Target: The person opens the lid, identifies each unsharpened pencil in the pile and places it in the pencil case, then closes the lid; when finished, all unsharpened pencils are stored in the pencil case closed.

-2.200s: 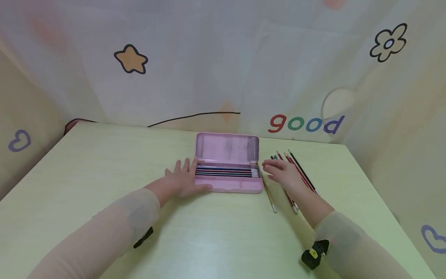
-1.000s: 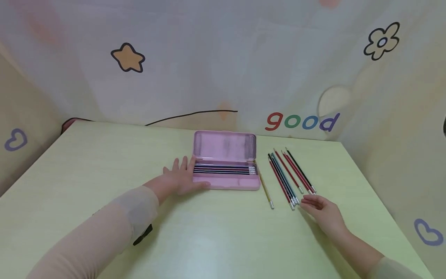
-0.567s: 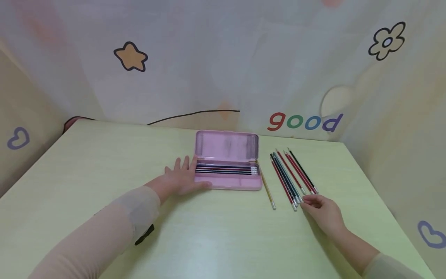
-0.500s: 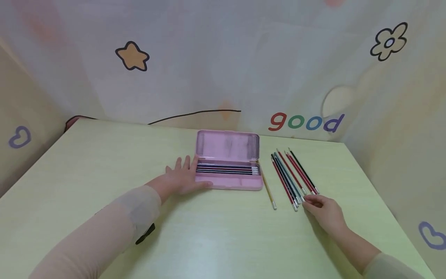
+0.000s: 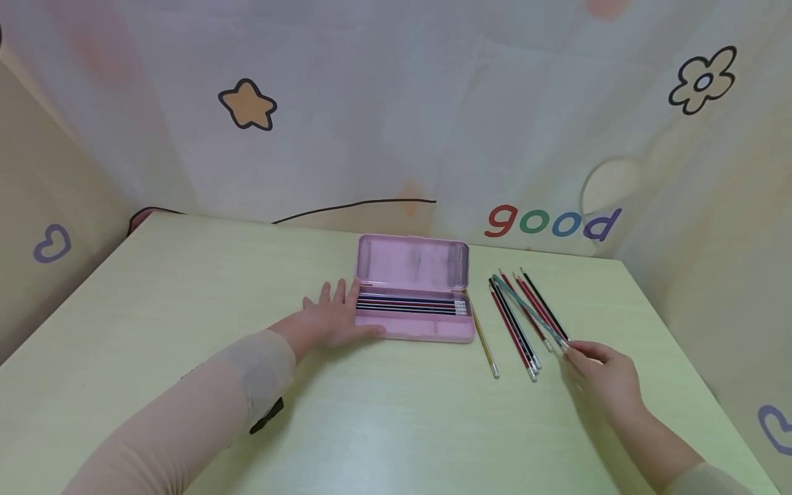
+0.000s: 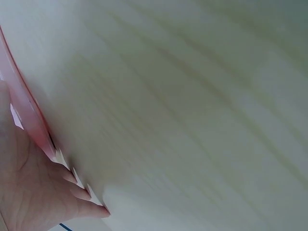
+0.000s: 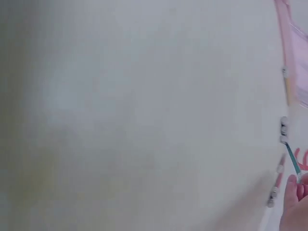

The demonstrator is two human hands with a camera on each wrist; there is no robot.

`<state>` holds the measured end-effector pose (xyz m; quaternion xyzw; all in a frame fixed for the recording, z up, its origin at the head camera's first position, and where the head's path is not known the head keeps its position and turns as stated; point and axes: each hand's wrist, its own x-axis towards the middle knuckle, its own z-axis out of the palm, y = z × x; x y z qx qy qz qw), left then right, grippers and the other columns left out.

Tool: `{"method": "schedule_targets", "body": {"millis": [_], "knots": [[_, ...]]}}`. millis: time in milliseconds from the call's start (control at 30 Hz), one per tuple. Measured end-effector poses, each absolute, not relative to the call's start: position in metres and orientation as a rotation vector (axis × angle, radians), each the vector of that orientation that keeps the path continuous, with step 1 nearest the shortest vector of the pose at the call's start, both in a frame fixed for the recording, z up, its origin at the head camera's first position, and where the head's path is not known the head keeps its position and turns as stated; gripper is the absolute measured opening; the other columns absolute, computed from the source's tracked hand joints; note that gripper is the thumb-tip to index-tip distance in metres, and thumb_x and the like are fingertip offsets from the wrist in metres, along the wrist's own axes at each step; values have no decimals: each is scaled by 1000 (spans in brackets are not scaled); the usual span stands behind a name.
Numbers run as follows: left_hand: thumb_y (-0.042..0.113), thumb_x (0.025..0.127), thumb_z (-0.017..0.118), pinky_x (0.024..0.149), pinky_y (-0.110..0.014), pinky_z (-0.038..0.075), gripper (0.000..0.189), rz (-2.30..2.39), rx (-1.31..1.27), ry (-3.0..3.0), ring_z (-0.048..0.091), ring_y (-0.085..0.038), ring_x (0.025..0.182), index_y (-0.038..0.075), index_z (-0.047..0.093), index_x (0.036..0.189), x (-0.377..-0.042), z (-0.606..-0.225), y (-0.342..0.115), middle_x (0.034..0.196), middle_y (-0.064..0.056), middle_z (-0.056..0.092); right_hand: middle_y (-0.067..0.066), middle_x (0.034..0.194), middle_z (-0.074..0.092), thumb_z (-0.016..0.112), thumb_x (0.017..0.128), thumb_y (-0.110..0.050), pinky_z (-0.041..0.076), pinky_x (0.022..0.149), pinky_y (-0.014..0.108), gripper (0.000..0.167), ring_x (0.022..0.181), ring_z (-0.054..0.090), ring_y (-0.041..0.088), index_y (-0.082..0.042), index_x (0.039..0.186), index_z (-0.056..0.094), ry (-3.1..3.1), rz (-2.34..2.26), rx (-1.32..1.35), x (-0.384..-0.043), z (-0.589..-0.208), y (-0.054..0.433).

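Note:
A pink pencil case (image 5: 411, 337) lies with its lid raised, several dark pencils (image 5: 405, 305) side by side in its back compartment. My left hand (image 5: 334, 322) rests against the case's left end, fingers spread straight and thumb along the front edge. The left wrist view shows the same hand (image 6: 33, 187) touching the pink case wall. To the right, my right hand (image 5: 609, 375) pinches a teal pencil (image 5: 526, 307) by its eraser end; the pencil slants across other pencils. In the right wrist view, that teal pencil (image 7: 292, 158) is partly visible at the fingertips.
Right of the case lie a yellow pencil (image 5: 485, 344), a group of red and dark pencils (image 5: 515, 333), and more red and black pencils (image 5: 541, 299) farther right. A printed cloth (image 5: 371, 137) hangs behind the pale table (image 5: 216, 275).
My right hand came from beside the case to the pencils' eraser ends, then took hold of the teal pencil and swung that end rightward, away from its group. My left hand stays on the case.

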<state>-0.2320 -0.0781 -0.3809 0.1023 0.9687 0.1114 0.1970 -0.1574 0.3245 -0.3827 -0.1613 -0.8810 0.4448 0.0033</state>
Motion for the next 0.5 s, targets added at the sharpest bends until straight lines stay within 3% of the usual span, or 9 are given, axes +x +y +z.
{"method": "schedule_targets", "body": {"millis": [100,200,300,500], "knots": [[78,79,38,102,-68,8,107,311,280,2712,-1,-43,138,11,-8,150,-231,-379,-79,154,-20,1,-6,102,62,59,91,-34,44,64,13,44,87,50,-2,0,119,61,-2650,1459,-482,-160,-374,327],[77,79,38,102,-67,7,107,318,269,2706,-2,-43,138,12,-8,150,-231,-378,-79,154,-20,1,-22,88,62,61,91,-29,44,69,7,29,82,57,-10,-8,110,67,-2448,1686,-437,-162,-367,330],[77,79,38,102,-67,6,106,322,265,2706,-3,-43,138,12,-8,150,-230,-377,-79,154,-19,0,-18,82,67,64,89,-18,46,71,9,12,79,63,-6,-14,98,71,-2210,1924,-381,-164,-363,333],[77,80,37,101,-68,6,106,316,289,2709,-3,-43,138,11,-8,149,-230,-378,-79,154,-19,-1,-9,82,70,68,85,-8,47,71,12,8,78,66,-1,-11,90,72,-1892,2075,-383,-165,-354,333]]}}
